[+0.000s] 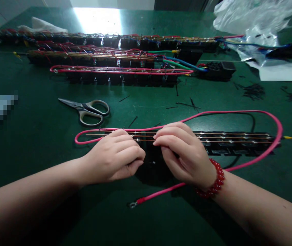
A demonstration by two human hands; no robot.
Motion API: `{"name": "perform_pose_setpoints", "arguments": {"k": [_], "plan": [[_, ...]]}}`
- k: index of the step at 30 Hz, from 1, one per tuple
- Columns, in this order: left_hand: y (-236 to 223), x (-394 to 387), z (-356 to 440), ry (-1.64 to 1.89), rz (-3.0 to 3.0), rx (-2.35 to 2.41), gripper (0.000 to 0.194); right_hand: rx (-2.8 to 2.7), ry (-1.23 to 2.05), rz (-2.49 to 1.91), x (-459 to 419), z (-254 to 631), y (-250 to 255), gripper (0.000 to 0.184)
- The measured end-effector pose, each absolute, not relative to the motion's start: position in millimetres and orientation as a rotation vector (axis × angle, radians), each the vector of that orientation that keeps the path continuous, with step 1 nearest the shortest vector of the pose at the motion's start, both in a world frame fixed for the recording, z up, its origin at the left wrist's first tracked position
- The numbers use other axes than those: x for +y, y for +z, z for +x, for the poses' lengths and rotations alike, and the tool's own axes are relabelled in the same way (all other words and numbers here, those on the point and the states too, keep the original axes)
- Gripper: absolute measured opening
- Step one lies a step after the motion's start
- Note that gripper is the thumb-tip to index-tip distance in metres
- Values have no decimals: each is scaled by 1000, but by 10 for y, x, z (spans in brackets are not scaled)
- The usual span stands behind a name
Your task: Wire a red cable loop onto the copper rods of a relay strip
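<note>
A black strip [238, 147] with copper rods [238, 136] lies lengthwise across the green table. Along its far side runs a pink cable [263, 159], which loops around both ends and finishes near me in a red-sleeved ring terminal [133, 204]. My left hand [117, 155] rests over the strip's left part, closed, its thumb pressed to the curled fingers. What it may hold is hidden. Over the middle of the rods, my right hand [180, 153] has its fingers bent together, tips down at the rods and cable. Anything between those fingertips cannot be made out.
Scissors [86, 110] lie beyond my left hand. Several loose black ties [192, 104] are scattered past the strip, with a pile of ties [253, 91] at right. More wired strips [125, 77] lie farther back. Plastic bags [258, 20] occupy the far right corner.
</note>
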State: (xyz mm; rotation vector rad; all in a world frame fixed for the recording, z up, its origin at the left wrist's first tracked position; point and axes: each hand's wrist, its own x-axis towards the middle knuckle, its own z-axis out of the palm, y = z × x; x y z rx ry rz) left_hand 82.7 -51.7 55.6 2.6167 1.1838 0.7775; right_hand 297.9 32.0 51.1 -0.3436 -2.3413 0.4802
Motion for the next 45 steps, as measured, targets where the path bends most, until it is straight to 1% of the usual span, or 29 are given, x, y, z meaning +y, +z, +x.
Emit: {"name": "perform_pose_setpoints", "arguments": {"k": [3,5,7,15,19,24,34,45], "plan": [[564,-515,824,880,2476,1250,6,-2356,496,-218,308,2989,541,12],[561,-515,822,876,2482,1252,5,-2367,498,-190,306,2983,540,17],[551,-514,821,851,2515,1234,6,-2365,504,-173,309,2973,527,19],[533,-518,817,806,2593,1241,8,-2350,536,-155,305,2956,505,5],[532,-514,819,845,2593,1239,8,-2365,528,-180,306,2947,509,9],[542,-513,819,847,2583,1245,8,-2349,541,-203,313,2936,513,5],[532,-527,825,963,2501,1251,11,-2342,532,-253,310,2931,500,11],[508,-511,806,912,2560,1202,9,-2292,571,-224,312,2940,514,8]]}}
